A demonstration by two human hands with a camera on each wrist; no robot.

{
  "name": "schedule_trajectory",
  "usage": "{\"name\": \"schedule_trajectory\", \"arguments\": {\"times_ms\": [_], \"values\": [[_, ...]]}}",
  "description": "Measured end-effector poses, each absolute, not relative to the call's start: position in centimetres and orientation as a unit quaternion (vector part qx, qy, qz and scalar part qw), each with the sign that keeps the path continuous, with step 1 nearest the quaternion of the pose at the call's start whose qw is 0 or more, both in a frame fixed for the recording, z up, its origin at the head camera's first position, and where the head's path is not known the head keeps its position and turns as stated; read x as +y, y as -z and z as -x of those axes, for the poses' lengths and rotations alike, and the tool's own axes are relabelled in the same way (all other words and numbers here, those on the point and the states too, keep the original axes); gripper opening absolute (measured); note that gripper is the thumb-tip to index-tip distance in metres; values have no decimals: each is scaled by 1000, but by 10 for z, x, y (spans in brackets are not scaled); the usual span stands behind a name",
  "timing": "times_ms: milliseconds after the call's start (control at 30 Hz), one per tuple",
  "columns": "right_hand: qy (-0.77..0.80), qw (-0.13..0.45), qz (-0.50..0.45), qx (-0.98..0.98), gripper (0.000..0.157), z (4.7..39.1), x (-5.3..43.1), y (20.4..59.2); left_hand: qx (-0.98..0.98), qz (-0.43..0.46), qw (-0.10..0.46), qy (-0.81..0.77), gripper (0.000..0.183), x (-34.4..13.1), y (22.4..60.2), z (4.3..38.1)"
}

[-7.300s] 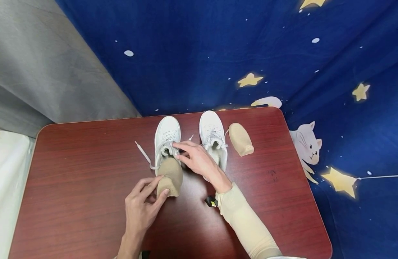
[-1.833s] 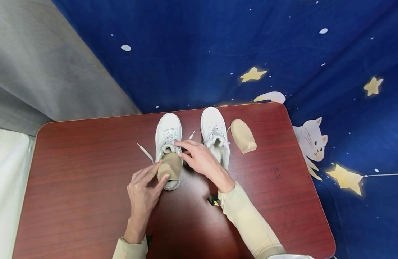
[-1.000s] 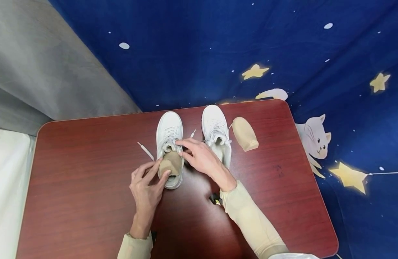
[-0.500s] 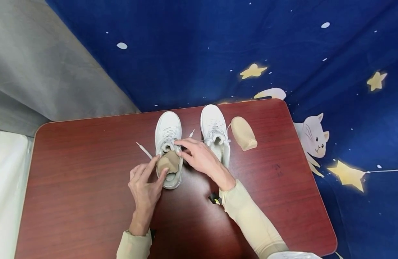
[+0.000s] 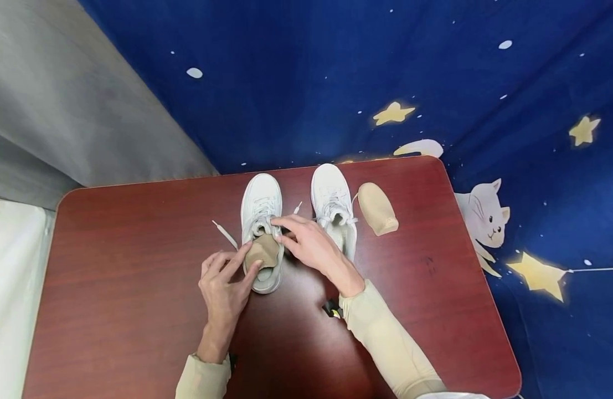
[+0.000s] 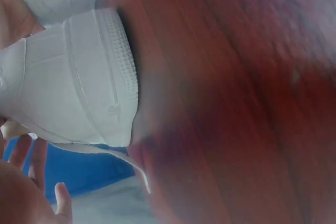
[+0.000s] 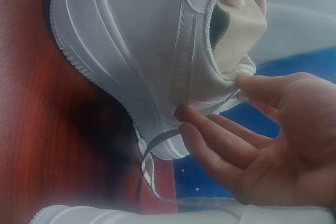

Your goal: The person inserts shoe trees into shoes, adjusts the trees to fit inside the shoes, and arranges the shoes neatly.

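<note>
A white sneaker (image 5: 261, 191) stands on the table, its toe pointing away from me. Partway inside its opening sits a beige shoe insert (image 5: 264, 252), seen from the side in the right wrist view as a stiff, hollow-ended shape (image 7: 239, 40). My left hand (image 5: 223, 288) holds the insert's rear end between fingers and thumb. With the thumb at the collar edge and fingers against the outer side, my right hand (image 5: 313, 246) grips the sneaker near its tongue. The insert's front end is hidden in the shoe.
A second white sneaker (image 5: 330, 185) stands to the right. Beside it lies another beige insert (image 5: 377, 208). Loose laces (image 5: 225, 235) trail from the left sneaker. The red-brown table (image 5: 137, 266) ends at a blue star-patterned curtain (image 5: 296, 83).
The insert has moved forward, deeper into the left sneaker, my left hand going with it, and the shoe's heel now shows. My right hand keeps its place on the shoe.
</note>
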State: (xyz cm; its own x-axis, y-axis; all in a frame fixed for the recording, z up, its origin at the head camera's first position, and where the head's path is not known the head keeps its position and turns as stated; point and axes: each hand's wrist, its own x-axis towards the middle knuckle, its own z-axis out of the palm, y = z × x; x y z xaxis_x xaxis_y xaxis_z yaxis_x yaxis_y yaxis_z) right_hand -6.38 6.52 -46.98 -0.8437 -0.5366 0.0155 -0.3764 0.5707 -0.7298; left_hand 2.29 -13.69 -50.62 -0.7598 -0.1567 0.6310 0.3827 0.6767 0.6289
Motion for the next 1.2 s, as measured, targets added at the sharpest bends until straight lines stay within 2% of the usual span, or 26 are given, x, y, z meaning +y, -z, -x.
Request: {"name": "schedule_trajectory", "arguments": {"times_ms": [500, 867, 1200], "values": [[375, 96, 261, 884, 38, 58, 68, 473, -883, 127, 256, 372, 44, -153, 501, -34], [379, 91, 265, 882, 38, 61, 67, 472, -877, 93, 256, 395, 47, -150, 505, -37], [384, 100, 266, 879, 37, 62, 64, 470, -869, 94, 273, 402, 42, -150, 503, -35]]}}
